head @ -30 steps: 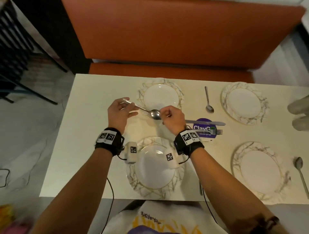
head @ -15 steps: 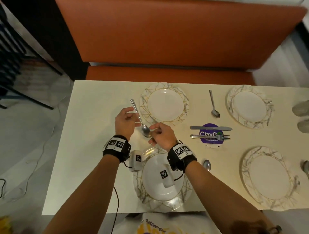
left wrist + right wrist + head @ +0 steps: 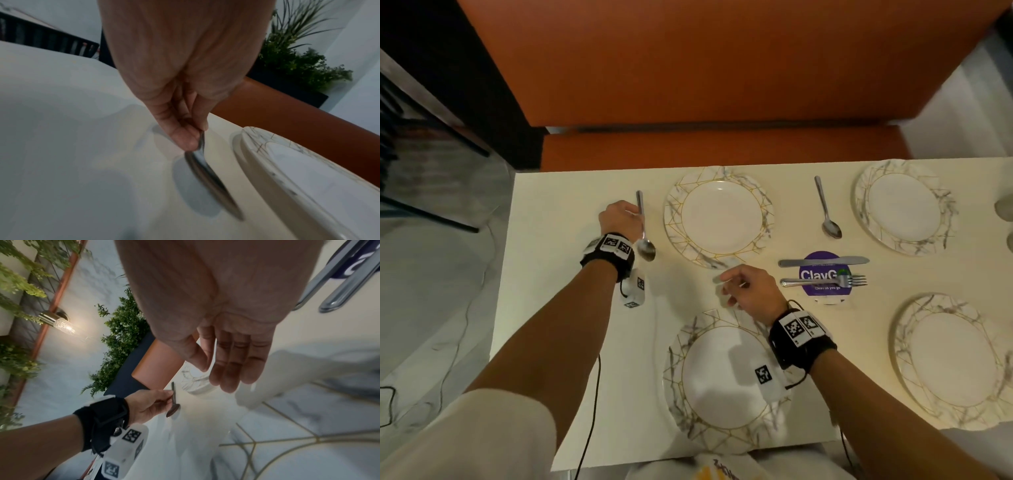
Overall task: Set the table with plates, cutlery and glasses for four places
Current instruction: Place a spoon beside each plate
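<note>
While pinched by the left hand (image 3: pixel 619 219), spoon (image 3: pixel 644 236) held low over table (image 3: pixel 558 274), just left of far plate (image 3: pixel 719 219). Right hand (image 3: pixel 750 291) empty, fingers relaxed. Judged step: laying spoon. Next: lower flat, release.

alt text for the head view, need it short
A person's left hand holds a spoon by its handle, left of the far-left plate on a cream table; the right hand hovers relaxed nearby. Four plates are set; a knife and fork lie centrally.
</note>
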